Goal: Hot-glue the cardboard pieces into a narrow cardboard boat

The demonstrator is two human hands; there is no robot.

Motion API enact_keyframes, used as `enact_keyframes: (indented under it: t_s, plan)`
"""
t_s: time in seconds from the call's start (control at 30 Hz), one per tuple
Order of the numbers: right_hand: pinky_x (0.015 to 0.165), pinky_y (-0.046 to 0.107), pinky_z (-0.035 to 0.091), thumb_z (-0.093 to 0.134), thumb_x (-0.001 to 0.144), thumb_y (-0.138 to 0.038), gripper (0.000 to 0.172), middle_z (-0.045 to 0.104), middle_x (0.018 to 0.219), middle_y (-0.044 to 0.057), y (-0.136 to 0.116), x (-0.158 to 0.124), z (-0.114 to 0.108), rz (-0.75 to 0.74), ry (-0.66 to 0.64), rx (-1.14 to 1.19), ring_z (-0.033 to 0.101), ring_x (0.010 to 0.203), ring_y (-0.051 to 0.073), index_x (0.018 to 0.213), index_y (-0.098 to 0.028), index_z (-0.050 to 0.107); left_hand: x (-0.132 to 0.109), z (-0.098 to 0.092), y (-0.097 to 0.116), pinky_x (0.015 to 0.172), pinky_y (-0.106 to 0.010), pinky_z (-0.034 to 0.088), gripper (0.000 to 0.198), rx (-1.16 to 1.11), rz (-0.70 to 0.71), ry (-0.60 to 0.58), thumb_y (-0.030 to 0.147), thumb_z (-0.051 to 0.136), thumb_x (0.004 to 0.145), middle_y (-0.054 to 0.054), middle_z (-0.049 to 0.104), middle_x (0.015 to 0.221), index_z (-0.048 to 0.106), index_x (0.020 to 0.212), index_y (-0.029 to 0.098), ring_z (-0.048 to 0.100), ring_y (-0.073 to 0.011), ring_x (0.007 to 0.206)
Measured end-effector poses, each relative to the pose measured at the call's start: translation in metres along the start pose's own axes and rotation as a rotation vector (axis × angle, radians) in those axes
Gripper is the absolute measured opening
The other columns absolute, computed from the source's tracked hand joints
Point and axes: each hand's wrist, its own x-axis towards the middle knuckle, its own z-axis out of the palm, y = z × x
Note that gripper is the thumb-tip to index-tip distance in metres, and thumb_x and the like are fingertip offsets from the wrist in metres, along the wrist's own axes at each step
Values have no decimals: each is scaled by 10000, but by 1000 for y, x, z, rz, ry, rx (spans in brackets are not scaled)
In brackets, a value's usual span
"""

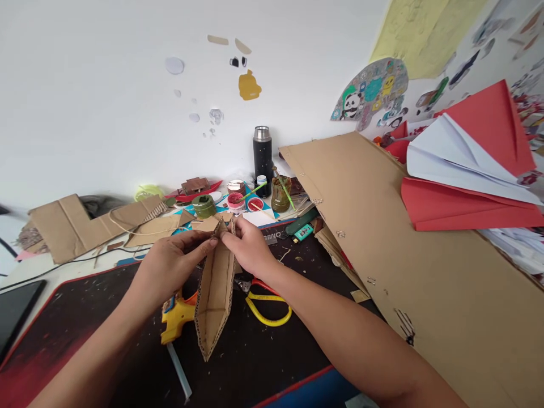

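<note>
A small boat-shaped cardboard piece (pixel 215 289) with raised corrugated sides is held at its far end, its pointed near end hanging over the dark mat. My left hand (pixel 176 260) pinches the left side of that far end. From the right, my right hand (pixel 244 243) grips the same end, thumb pressed inside. Under the cardboard on the left lies a yellow glue gun (pixel 178 320), with a pale glue stick (pixel 179 368) near it. Yellow-and-red handled scissors (pixel 270 309) rest below my right forearm, their blades partly hidden.
A large cardboard sheet (pixel 408 272) slopes across the right, with red and white folded paper (pixel 463 164) above it. Paint jars (pixel 204 206), brushes and a black thermos (pixel 262 153) stand along the wall. Cardboard scraps (pixel 63 226) lie left; a dark tablet-like device (pixel 19 317) sits at the left edge.
</note>
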Motion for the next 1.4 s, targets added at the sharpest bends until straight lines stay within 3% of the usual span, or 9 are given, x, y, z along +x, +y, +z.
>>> enact_keyframes:
  t_s: [0.2, 0.43, 0.7, 0.9, 1.03, 1.1, 1.23, 1.33, 1.4]
  plan:
    - [707, 299, 406, 621, 838, -287, 156, 530, 746, -51, -3, -2, 0, 9, 14, -14, 503, 734, 166, 782, -232, 486, 2, -3, -3, 858, -386, 598, 539, 29, 1, 10, 692, 645, 807, -39, 875, 1064, 867, 1055, 269, 784, -354, 1011]
    - [737, 299, 441, 634, 842, -270, 77, 599, 797, -28, -4, -2, 1, 24, -1, -7, 555, 805, 190, 863, -235, 568, 2, -4, -3, 941, -395, 587, 559, -16, 19, -33, 651, 662, 850, -67, 854, 1186, 839, 1191, 245, 767, -360, 1104]
    - [744, 300, 424, 637, 848, -296, 118, 563, 779, -39, -3, -4, 2, 38, 4, -35, 529, 768, 170, 823, -223, 547, 2, -2, -3, 849, -356, 580, 526, 53, 37, -14, 610, 620, 877, -78, 862, 1143, 830, 1167, 225, 778, -349, 1070]
    - [602, 270, 369, 726, 888, -514, 338, 514, 699, -46, -6, -8, 3, 87, -60, 83, 491, 659, 153, 842, -235, 539, 0, -4, -3, 670, -292, 515, 504, 158, 14, 45, 578, 558, 914, -26, 868, 943, 836, 1163, 241, 771, -280, 830]
    - [492, 244, 275, 732, 882, -646, 453, 413, 637, -76, -12, -10, 5, 152, -125, 289, 374, 526, 113, 859, -248, 516, 0, -8, 1, 532, -272, 430, 518, 203, -19, 67, 581, 550, 908, -1, 813, 723, 856, 1114, 217, 678, -226, 615]
    - [461, 233, 233, 737, 869, -680, 491, 354, 613, -91, -15, -10, 5, 168, -129, 374, 317, 493, 98, 846, -251, 500, -1, -10, 4, 563, -263, 457, 506, 176, -20, 55, 557, 567, 902, 0, 830, 772, 855, 1120, 202, 700, -230, 666]
    - [439, 224, 198, 774, 830, -679, 503, 313, 568, -104, -16, -5, 3, 174, -91, 458, 278, 469, 90, 830, -252, 507, -1, -14, 9, 776, -282, 559, 470, 79, 9, 7, 541, 605, 900, -5, 869, 995, 853, 1121, 210, 770, -281, 895]
    - [435, 230, 169, 783, 817, -658, 468, 299, 546, -113, -15, -2, 0, 178, -95, 502, 243, 449, 83, 866, -250, 559, 1, -14, 7, 905, -339, 577, 490, -51, 25, -88, 595, 645, 859, -41, 867, 1090, 851, 1090, 215, 772, -331, 1028]
    - [437, 234, 152, 789, 811, -643, 452, 293, 538, -116, -16, -1, -2, 172, -103, 518, 227, 447, 80, 879, -245, 585, 2, -13, 6, 904, -358, 590, 498, -172, 9, -160, 627, 706, 802, -66, 866, 1067, 850, 1049, 219, 771, -340, 1032]
